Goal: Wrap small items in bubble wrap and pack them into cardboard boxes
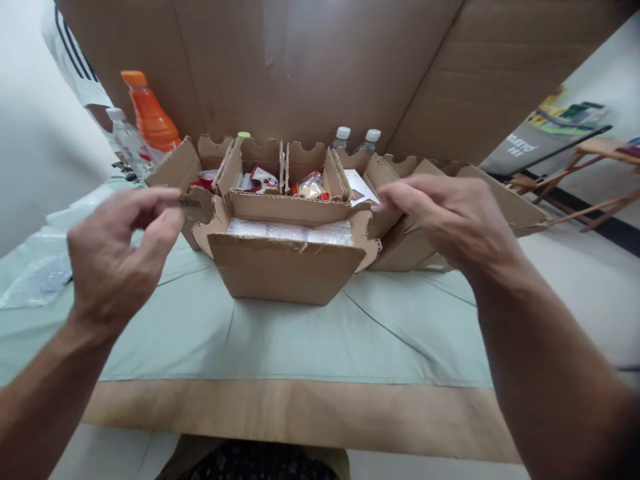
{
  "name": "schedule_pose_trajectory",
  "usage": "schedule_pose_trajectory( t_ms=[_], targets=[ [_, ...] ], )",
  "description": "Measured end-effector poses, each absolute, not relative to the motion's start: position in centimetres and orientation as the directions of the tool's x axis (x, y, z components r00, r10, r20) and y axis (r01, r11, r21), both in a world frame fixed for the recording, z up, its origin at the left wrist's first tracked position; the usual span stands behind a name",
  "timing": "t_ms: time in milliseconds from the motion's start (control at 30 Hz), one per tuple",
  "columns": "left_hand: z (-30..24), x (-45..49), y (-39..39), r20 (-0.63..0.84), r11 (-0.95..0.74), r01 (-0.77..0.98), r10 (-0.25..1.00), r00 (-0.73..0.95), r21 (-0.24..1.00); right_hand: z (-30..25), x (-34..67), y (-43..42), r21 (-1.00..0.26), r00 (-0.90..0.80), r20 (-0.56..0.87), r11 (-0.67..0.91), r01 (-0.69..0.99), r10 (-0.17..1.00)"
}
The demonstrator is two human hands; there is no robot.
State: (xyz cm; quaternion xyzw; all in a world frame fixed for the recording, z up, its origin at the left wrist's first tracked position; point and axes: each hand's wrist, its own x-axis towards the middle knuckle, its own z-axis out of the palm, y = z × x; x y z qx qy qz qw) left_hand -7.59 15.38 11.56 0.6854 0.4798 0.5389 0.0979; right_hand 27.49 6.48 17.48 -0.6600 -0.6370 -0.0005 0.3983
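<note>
A cardboard organiser box (280, 267) with several compartments stands on the pale green cloth (300, 333). Its front compartment holds a clear bubble-wrap packet (290, 231); the rear ones hold red and white sachets (263, 179). My left hand (117, 257) pinches the box's left cardboard flap (197, 208) between thumb and forefinger. My right hand (445, 217) grips the cardboard flap on the right side (387, 175), fingers curled over its edge.
A large cardboard sheet (310, 67) stands behind the box. An orange bottle (150, 117) and a clear bottle (127, 143) stand at back left; two white-capped bottles (357, 138) peek up behind. Wooden chair frame (575, 180) at right. A plastic bag (35, 280) lies left.
</note>
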Motion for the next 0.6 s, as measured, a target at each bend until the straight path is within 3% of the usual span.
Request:
schedule_pose_trajectory(
  t_ms=[67, 167, 233, 333, 433, 600],
  targets=[
    [8.7, -8.8, 14.6, 0.526, -0.44, 0.452, 0.847, -0.079, 0.776, 13.9, 27.8, 4.6, -0.622, 0.335, 0.539, 0.098, 0.777, 0.773],
    [4.7, -8.6, 15.0, 0.299, -0.314, 0.29, 0.949, 0.098, 0.904, 7.9, 26.1, 3.6, -0.773, 0.372, 0.457, 0.153, 0.616, 0.808],
    [3.4, -6.8, 16.0, 0.255, -0.304, 0.203, 0.938, 0.234, 0.931, 4.8, 23.9, 4.3, -0.807, 0.333, 0.421, 0.181, 0.562, 0.844],
    [2.7, -3.6, 16.3, 0.271, -0.309, 0.11, 0.924, 0.27, 0.945, 2.6, 21.3, 5.3, -0.832, 0.383, 0.45, 0.222, 0.508, 0.807],
    [1.5, -3.0, 12.6, 0.257, -0.285, 0.121, 0.945, 0.204, 0.951, 1.8, 20.4, 2.5, -0.827, 0.422, 0.48, 0.235, 0.511, 0.769],
    [-2.1, -9.0, 2.0, 0.22, -0.247, 0.329, 0.968, 0.118, 0.911, 0.8, 18.0, -6.8, -0.771, 0.417, 0.505, 0.178, 0.611, 0.756]
  ],
)
